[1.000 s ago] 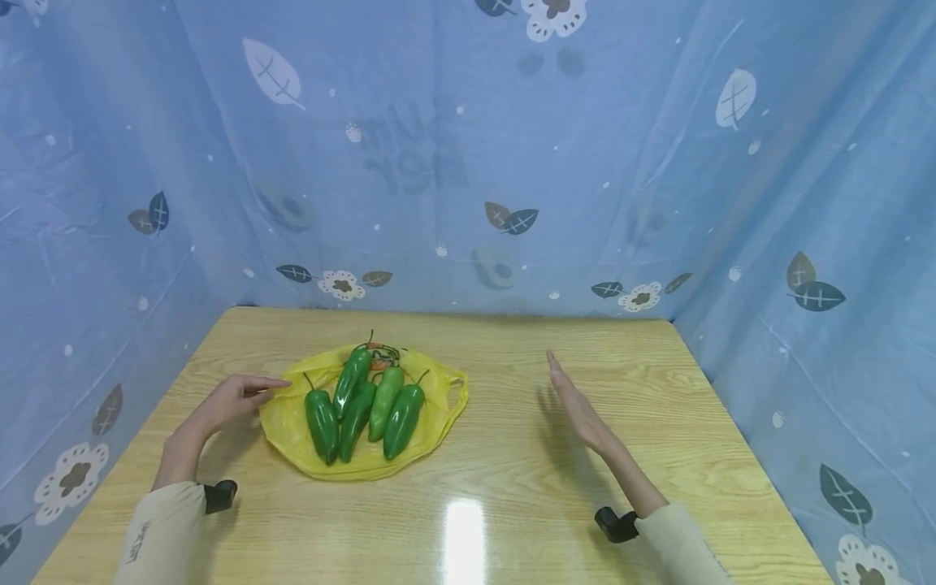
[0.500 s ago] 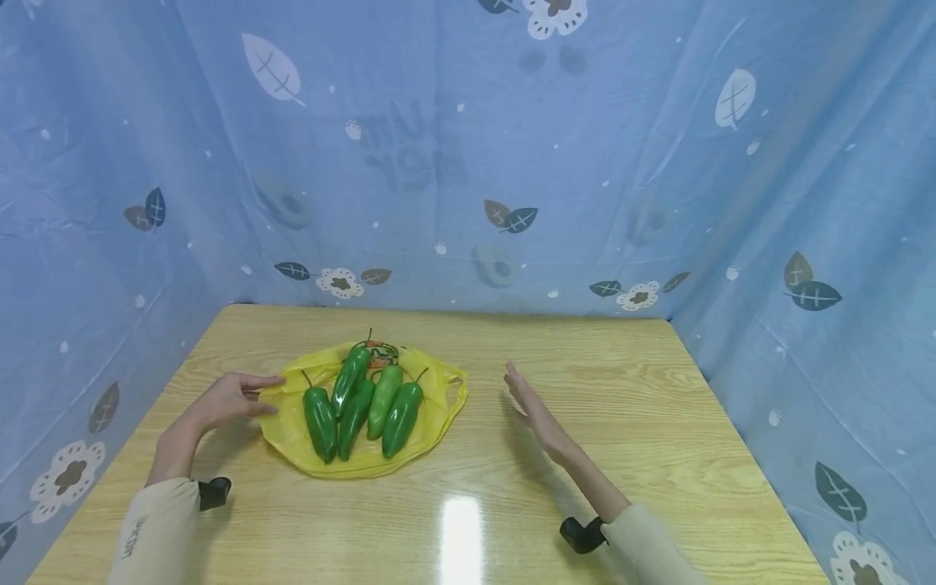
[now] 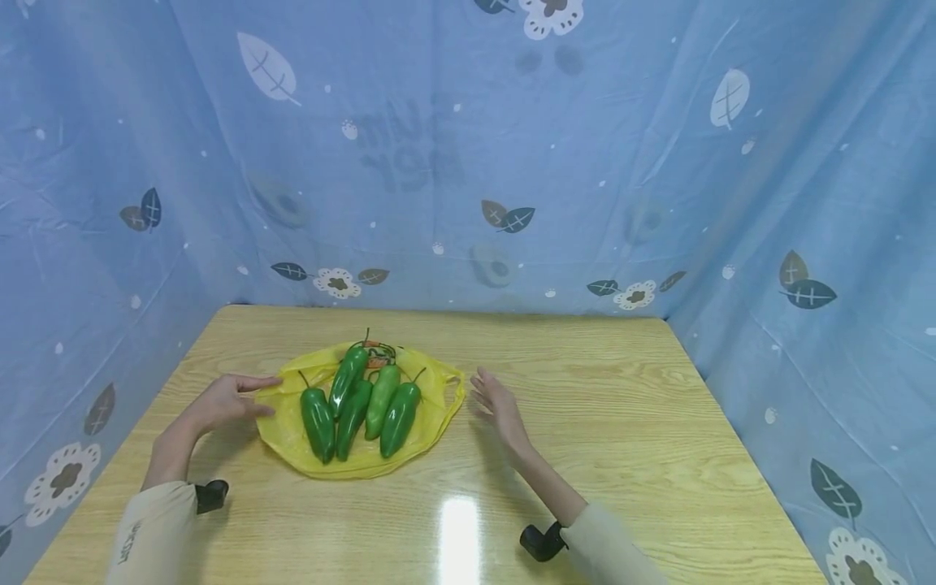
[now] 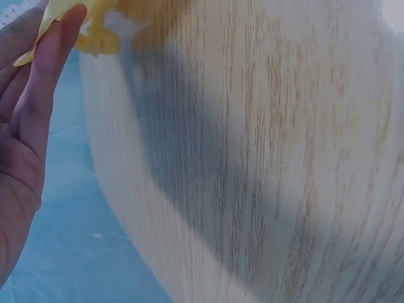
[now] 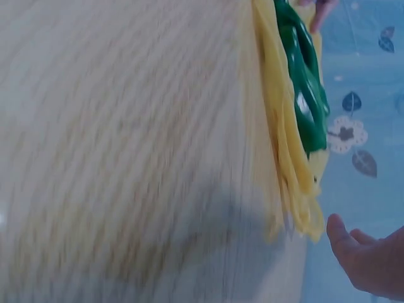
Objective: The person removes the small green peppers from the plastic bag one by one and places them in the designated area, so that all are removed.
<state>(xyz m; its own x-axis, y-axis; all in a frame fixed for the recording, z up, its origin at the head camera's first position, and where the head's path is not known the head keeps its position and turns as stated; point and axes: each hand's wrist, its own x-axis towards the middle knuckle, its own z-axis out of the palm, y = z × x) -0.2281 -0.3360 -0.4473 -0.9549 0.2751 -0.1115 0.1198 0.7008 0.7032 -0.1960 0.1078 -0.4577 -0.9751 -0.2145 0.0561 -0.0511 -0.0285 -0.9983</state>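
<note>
Several glossy green peppers (image 3: 318, 424) lie on a yellow plastic bag (image 3: 366, 467) at the left of the table, in the head view. My left hand (image 3: 219, 404) is at the bag's left edge. In the left wrist view the left hand (image 4: 31, 107) pinches a fold of the yellow plastic between thumb and fingers. My right hand (image 3: 503, 410) is just right of the bag's looped handle (image 3: 457, 390), fingers extended and holding nothing. The right wrist view shows a small gap between the right hand (image 5: 366, 259) and the bag's end (image 5: 303, 211).
A wooden table (image 3: 600, 390) bears everything, with bare wood right of the bag. A blue patterned curtain (image 3: 409, 146) surrounds its back and sides. Black wrist-worn pieces (image 3: 541, 542) stick out from both sleeves. Printed marks show on the bag behind the peppers.
My right hand has moved left across the table to near the bag's handle. The left thumb and fingers have closed in on the bag's left edge. The peppers have stayed in place.
</note>
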